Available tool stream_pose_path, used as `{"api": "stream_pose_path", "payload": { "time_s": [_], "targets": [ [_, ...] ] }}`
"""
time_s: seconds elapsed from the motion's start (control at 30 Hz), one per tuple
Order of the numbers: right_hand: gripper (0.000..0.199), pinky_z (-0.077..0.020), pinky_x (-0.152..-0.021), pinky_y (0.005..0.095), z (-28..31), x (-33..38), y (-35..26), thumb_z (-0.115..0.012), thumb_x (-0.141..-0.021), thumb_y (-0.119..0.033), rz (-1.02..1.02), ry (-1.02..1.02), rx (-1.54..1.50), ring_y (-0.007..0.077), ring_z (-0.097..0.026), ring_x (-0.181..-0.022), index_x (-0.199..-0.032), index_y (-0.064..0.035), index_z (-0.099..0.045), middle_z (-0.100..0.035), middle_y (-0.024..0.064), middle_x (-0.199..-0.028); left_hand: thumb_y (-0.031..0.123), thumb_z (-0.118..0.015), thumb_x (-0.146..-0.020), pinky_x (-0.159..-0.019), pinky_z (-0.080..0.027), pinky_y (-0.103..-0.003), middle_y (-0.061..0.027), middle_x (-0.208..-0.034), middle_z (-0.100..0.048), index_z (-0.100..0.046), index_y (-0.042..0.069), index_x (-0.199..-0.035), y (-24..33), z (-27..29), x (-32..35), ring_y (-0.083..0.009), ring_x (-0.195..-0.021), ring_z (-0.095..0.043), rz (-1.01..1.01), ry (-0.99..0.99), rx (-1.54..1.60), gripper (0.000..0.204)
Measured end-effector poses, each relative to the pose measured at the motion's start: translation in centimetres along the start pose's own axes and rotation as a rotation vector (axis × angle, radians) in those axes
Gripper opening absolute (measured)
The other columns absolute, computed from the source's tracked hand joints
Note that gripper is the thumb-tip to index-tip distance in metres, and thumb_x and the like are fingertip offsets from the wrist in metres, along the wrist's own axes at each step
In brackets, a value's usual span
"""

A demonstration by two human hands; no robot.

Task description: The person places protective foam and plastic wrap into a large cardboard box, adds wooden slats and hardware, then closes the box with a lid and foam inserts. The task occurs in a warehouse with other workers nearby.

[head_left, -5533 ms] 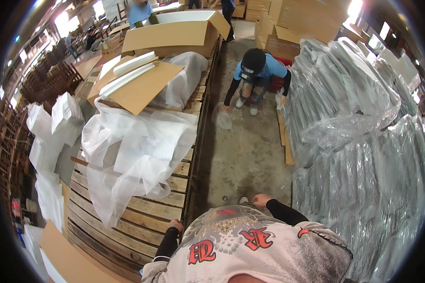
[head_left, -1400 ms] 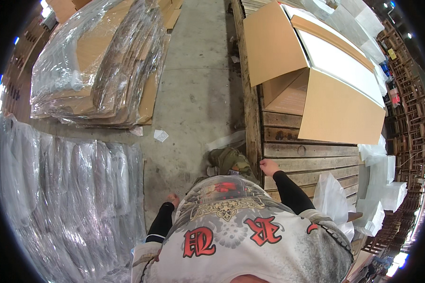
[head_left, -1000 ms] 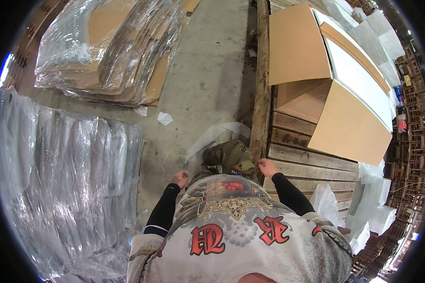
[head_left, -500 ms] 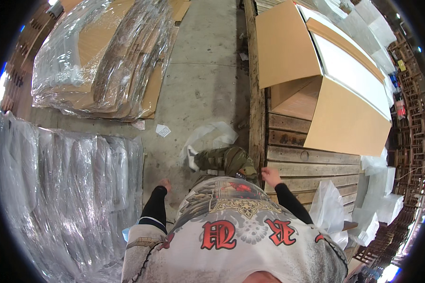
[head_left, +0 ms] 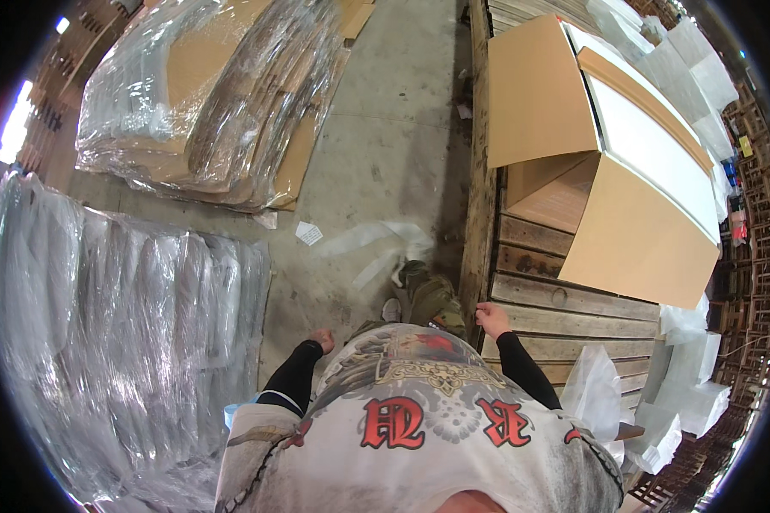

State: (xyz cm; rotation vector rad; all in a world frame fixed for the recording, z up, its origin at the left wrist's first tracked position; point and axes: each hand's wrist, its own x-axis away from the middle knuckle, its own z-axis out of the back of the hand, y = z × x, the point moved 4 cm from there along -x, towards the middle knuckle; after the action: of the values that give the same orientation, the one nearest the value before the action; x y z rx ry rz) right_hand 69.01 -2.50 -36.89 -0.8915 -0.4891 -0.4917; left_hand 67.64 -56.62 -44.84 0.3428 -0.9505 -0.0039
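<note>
The right hand rests with loosely curled fingers on the near edge of the low bench of weathered wooden planks, holding nothing that shows; the left hand hangs free over the grey concrete floor, closed into a loose fist, and whether anything lies inside it cannot be told; the thing nearest the hands on that bench is the large open brown cardboard carton with a white panel inside, which lies ahead and to the right of the right hand, well apart from it, with bare planks between; the carton's long axis runs away from the person along the bench and slants to the right, one flap standing up on the aisle side and another folded down toward the person; the right hand is plainly the nearer of the two, the left being across the body; a crumpled strip of clear plastic film lies on the floor just ahead of the person's olive-coloured shoe; clear plastic-wrapped stacks of flat cardboard sit further off to the left.
</note>
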Motion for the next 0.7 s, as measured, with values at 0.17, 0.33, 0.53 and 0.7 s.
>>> {"api": "stream_pose_path", "payload": {
  "time_s": [0.17, 0.33, 0.53, 0.7],
  "targets": [
    [0.034, -0.0562, -0.076, 0.038, -1.3, 3.0, -0.9, -0.065, -0.093, -0.024, 0.174, 0.075, 0.123, 0.0274, -0.073, -0.087, -0.12, -0.0046, -0.069, -0.074, 0.015, -0.094, 0.025, -0.058, -0.087, -0.098, -0.052, -0.047, -0.0276, -0.122, -0.067, -0.069, -0.001, -0.12, -3.3, 3.2, -0.2, -0.0402, -0.117, -0.064, 0.08, -0.175, -0.234, 0.044],
    [0.034, -0.0551, -0.085, 0.0435, -1.1, 4.9, 5.0, -0.063, -0.092, -0.025, -0.026, -0.186, 0.417, 0.0373, -0.069, -0.093, -0.118, -0.0059, -0.071, -0.072, 0.0175, -0.109, 0.023, -0.06, -0.085, -0.088, -0.054, -0.047, -0.0217, -0.108, -0.072, -0.074, 0.008, -0.107, 5.1, 8.4, -2.6, -0.0397, -0.104, -0.068, -0.037, 0.251, 0.101, 0.03],
    [0.031, -0.0576, -0.073, 0.043, 1.2, 2.7, 8.0, -0.062, -0.089, -0.027, -0.154, -0.165, 0.288, 0.0329, -0.073, -0.08, -0.101, -0.0002, -0.073, -0.072, 0.0158, -0.086, 0.019, -0.062, -0.081, -0.088, -0.054, -0.046, -0.0187, -0.109, -0.072, -0.071, 0.009, -0.105, 11.6, 5.3, -2.9, -0.0358, -0.106, -0.067, -0.255, 0.218, 0.229, 0.027],
    [0.034, -0.057, -0.075, 0.0368, 2.4, -1.3, 2.6, -0.062, -0.094, -0.019, -0.103, -0.123, -0.097, 0.0236, -0.072, -0.081, -0.122, 0.0007, -0.067, -0.073, 0.0171, -0.096, 0.021, -0.061, -0.082, -0.088, -0.054, -0.048, -0.0216, -0.1, -0.072, -0.07, 0.005, -0.104, 9.5, 2.9, -4.7, -0.0367, -0.099, -0.069, -0.28, -0.237, -0.257, 0.029]
  ]
}}
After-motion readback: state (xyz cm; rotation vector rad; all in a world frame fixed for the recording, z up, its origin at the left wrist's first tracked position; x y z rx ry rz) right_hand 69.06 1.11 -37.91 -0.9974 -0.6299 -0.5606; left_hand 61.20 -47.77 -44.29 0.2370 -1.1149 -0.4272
